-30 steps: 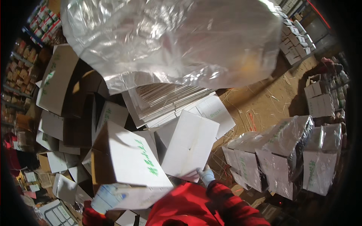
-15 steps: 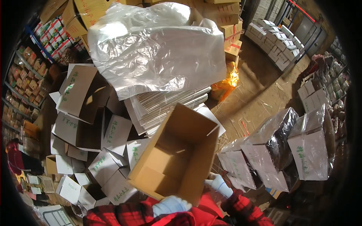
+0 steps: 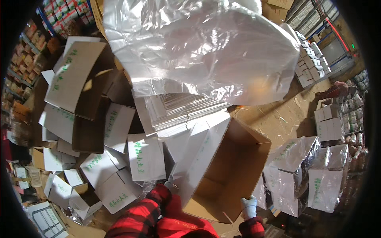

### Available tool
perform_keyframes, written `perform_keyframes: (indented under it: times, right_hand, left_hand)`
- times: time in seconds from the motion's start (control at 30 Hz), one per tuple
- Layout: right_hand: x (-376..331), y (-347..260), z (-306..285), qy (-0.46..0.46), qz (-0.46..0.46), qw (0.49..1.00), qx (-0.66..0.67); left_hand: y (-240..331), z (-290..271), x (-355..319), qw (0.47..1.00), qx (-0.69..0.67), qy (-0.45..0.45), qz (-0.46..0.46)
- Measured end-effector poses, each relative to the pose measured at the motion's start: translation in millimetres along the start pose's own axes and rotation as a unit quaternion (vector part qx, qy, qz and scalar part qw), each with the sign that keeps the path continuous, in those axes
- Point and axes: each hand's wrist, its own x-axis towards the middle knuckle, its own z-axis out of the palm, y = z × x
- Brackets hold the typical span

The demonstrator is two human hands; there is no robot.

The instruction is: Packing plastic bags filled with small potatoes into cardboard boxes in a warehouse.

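Note:
An open cardboard box (image 3: 232,174), brown inside and white outside, stands tilted in front of me. My right hand (image 3: 249,207), in a pale glove, grips its near right edge, fingers closed over the rim. My left hand (image 3: 170,183), also gloved, is beside the box's white left side, next to a white carton (image 3: 147,158). Its fingers are small and partly hidden, so their grip cannot be made out. A large sheet of clear plastic film (image 3: 206,51) lies over a stack of flat white cardboard (image 3: 186,113) beyond the box.
Open white cartons (image 3: 75,79) with green writing are heaped on the left. To the right stand cartons lined with clear plastic (image 3: 287,178). Loaded shelves (image 3: 29,55) line the far left, and more white boxes (image 3: 311,65) are stacked at the far right.
The box has moved right and turned, showing its white left side. My left hand has left the box's near edge and gone to its left; my right hand stays on the rim.

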Motion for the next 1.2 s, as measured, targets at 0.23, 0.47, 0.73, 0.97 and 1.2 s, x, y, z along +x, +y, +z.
perform_keyframes:
  times: [0.23,0.47,0.73,0.97,1.2]
  right_hand:
    - [-34.8,-46.8,88.9,-0.015,0.010,0.999,-0.047]
    - [-4.7,-15.2,105.6,0.008,-0.055,0.998,-0.001]
    - [127.6,-192.2,41.8,-0.164,-0.073,0.868,0.464]
    - [249.5,-262.7,35.7,-0.242,-0.299,0.819,0.427]
    - [100.7,-277.5,10.3,-0.263,-0.156,0.702,0.643]
  left_hand:
    - [-9.4,-96.1,-39.7,0.993,-0.103,-0.029,0.041]
    - [159.1,-215.7,-74.3,0.893,-0.003,0.403,0.203]
    - [431.0,-100.9,-215.1,0.813,0.121,0.229,0.521]
    - [516.2,-14.3,-233.9,0.680,0.331,0.198,0.624]
    - [586.2,17.2,-222.8,0.586,0.367,0.250,0.678]
